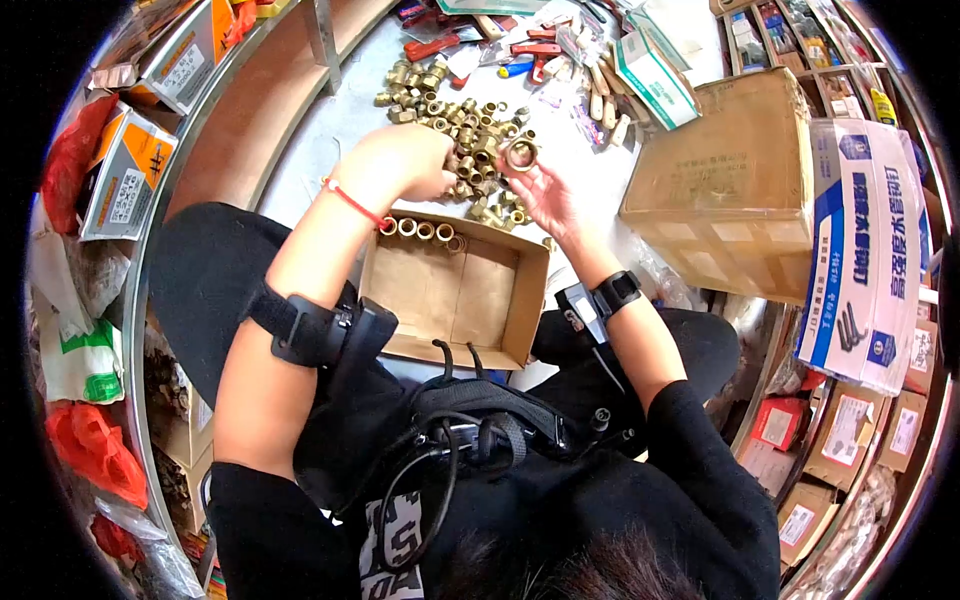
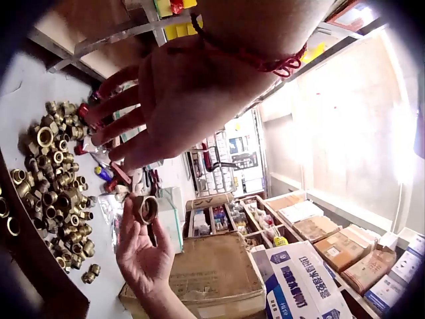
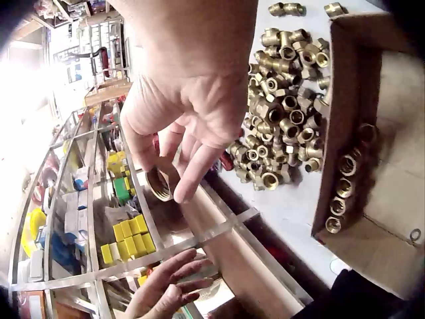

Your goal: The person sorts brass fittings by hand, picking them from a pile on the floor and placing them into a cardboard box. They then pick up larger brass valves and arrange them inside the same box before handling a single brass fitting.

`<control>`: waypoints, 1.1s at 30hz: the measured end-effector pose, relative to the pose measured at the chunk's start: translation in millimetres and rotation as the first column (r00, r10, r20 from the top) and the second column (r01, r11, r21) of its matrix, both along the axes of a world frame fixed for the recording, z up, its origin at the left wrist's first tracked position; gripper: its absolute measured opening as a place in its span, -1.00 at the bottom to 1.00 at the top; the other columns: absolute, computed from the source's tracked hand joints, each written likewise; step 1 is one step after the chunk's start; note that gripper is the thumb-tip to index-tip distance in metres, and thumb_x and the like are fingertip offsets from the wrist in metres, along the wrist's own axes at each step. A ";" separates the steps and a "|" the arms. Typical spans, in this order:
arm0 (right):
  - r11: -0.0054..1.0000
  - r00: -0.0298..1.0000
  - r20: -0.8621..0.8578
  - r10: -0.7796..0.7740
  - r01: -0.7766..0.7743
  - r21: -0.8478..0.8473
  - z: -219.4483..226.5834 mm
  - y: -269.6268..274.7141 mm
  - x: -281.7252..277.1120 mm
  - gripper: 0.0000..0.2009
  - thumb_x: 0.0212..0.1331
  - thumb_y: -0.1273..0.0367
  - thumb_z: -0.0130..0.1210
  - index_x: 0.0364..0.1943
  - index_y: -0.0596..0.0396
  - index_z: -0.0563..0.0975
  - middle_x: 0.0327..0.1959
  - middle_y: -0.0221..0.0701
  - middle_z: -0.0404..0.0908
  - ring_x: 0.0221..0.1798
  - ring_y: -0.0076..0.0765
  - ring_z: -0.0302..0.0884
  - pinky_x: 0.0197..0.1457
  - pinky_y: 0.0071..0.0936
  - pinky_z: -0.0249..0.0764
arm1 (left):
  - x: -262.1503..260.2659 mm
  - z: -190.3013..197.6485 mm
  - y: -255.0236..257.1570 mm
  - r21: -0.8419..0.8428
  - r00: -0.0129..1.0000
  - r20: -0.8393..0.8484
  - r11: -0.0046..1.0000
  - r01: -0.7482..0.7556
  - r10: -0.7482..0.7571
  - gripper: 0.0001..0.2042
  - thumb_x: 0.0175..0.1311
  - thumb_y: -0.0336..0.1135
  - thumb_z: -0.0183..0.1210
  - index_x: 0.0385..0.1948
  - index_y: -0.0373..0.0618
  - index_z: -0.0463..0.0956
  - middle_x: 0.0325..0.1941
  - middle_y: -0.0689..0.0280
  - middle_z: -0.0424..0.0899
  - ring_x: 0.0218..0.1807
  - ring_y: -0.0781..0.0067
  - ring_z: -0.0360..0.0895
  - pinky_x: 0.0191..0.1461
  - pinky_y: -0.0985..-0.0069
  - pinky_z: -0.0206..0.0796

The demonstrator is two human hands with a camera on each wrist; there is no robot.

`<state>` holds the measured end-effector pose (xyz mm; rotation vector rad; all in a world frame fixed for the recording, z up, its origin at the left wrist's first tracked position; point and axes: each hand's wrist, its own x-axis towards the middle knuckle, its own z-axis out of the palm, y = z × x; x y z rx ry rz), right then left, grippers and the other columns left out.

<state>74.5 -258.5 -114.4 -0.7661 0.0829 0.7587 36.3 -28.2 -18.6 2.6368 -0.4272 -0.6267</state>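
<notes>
My right hand (image 1: 545, 200) pinches a ring-shaped brass fitting (image 1: 521, 154) between thumb and fingers. Its threaded inside shows in the right wrist view, where the brass fitting (image 3: 162, 181) sits at the fingertips. The left hand (image 1: 405, 165), with a red cord at the wrist, hovers beside a pile of loose brass fittings (image 1: 408, 98). Seen in the left wrist view, the left hand (image 2: 176, 106) has loosely extended fingers and holds nothing. Below both hands lies an open shallow cardboard box (image 1: 450, 300); several brass fittings (image 3: 344, 187) stand in a row along one inner wall.
Behind the pile lie knives and tools with red and wooden handles (image 1: 540, 48). To the right stand a big taped carton (image 1: 720, 170) and a white-and-blue printed box (image 1: 865, 260). Shelves with orange-grey boxes (image 1: 130, 175) line the left side.
</notes>
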 end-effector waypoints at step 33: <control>-0.001 0.791 0.232 0.567 0.282 -0.959 -151.0 3.7 -111.8 -0.57 -0.44 0.28 0.33 -0.39 0.18 0.47 -0.41 -0.26 0.47 -0.34 -0.25 0.45 -0.25 -0.42 0.40 | -16.9 24.1 -9.3 -0.068 0.994 0.109 0.998 0.006 0.002 -0.69 0.04 -0.28 0.02 -0.18 -0.22 0.39 -0.23 0.04 0.48 -0.13 0.09 0.40 -0.05 0.35 0.23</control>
